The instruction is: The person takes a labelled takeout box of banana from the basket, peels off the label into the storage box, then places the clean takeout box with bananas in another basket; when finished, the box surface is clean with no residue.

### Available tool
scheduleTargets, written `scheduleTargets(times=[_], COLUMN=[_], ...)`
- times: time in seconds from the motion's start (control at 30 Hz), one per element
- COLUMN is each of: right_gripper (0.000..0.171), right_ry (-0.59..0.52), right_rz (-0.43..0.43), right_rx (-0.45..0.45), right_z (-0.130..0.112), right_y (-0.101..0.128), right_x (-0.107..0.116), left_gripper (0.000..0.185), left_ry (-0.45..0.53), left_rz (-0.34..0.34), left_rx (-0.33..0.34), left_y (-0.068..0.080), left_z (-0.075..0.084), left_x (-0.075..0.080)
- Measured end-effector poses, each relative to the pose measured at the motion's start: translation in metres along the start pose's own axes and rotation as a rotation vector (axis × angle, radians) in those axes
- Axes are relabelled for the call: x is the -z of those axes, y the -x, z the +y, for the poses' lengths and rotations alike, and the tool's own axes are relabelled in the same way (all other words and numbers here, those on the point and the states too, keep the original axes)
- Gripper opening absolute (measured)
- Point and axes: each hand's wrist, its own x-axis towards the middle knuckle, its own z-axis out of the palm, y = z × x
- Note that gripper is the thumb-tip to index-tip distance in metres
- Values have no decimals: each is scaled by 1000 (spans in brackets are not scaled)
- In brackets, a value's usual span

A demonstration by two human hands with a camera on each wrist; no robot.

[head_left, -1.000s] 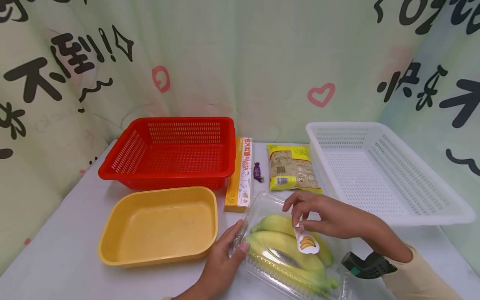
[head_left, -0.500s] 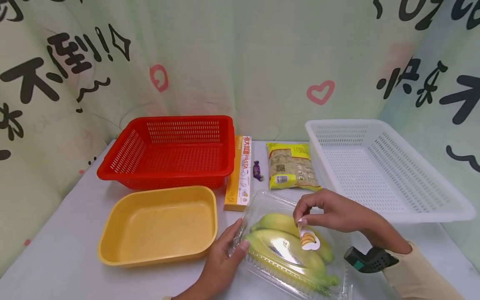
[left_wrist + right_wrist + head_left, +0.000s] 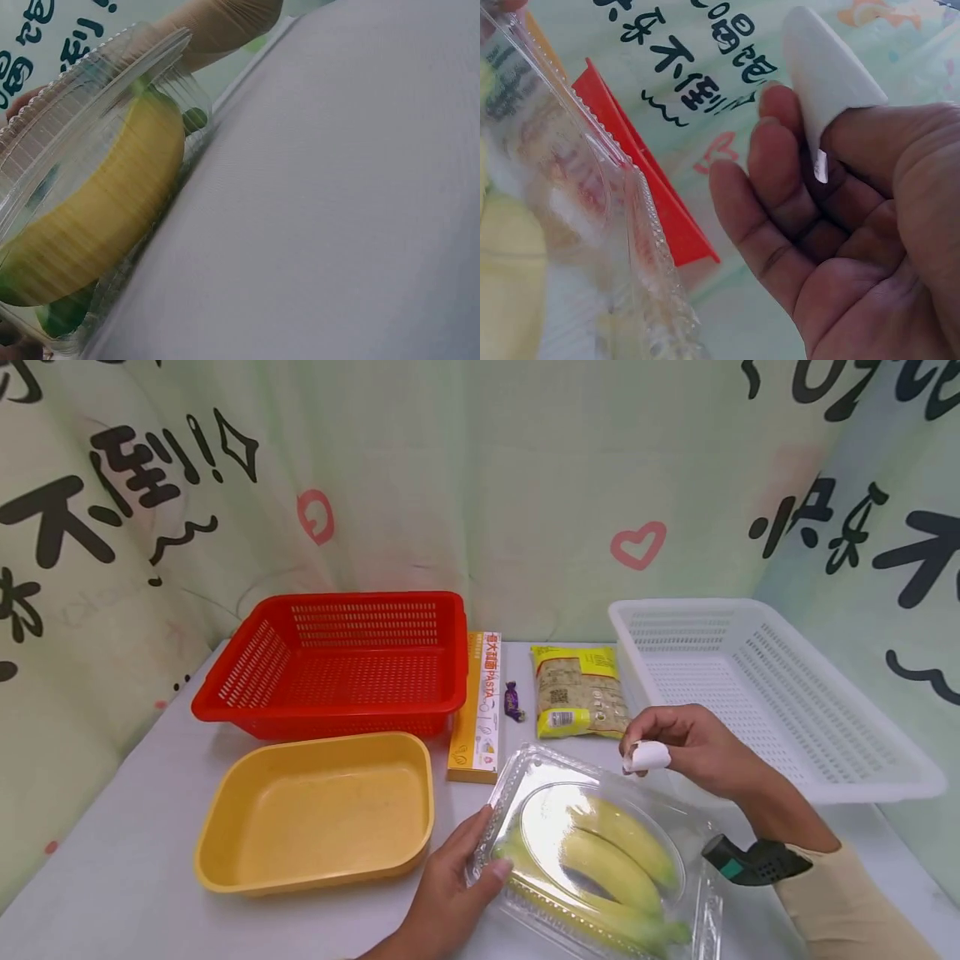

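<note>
Right hand raised above the worktop, fingers curled; thumb and forefinger pinch a white sticker, curled over on itself, blank side showing. Right wrist view confirms: sticker held at the thumb tip, other fingers loosely bent, palm bare.

Left hand low at the near edge, fingers fairly straight, thumb pressed against the left rim of the clear clamshell box; it steadies the box rather than wrapping it.

Clamshell lies on the worktop between the two hands, lid down, bananas inside. Left wrist view shows a banana close against the clear wall. Sticker now off the lid, held just above the box's far right corner, not touching it.

Change from a second ago: the sticker was then on the lid over the bananas, right fingers picking at its edge. It has since come away, and the right hand has lifted up and back toward the white basket. Left hand has kept its place on the rim.
</note>
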Motion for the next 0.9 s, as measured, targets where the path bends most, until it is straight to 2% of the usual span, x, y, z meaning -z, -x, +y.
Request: scheduleTargets(times=[0.2, 0.4, 0.57, 0.73, 0.83, 0.9], right_gripper=[28, 26, 22, 19, 22, 24], right_ry=[131, 210, 240, 301, 342, 360], right_rz=[57, 113, 131, 150, 148, 142], right_rx=[-71, -124, -134, -204, -237, -255], right_z=[-5, -10, -15, -21, -24, -26], right_y=[1, 1, -3, -8, -12, -16], right_x=[-3, -5, -8, -10, -12, -14], left_gripper=[56, 58, 66, 71, 69, 67], left_ry=[18, 15, 2, -61, -71, -65], left_rz=[42, 17, -1, -10, 2, 19], left_rx=[-12, 12, 75, 127, 105, 44], left_y=[0, 0, 0, 1, 1, 0], left_z=[-3, 1, 12, 30, 40, 45], left_x=[-3, -4, -3, 2, 7, 11])
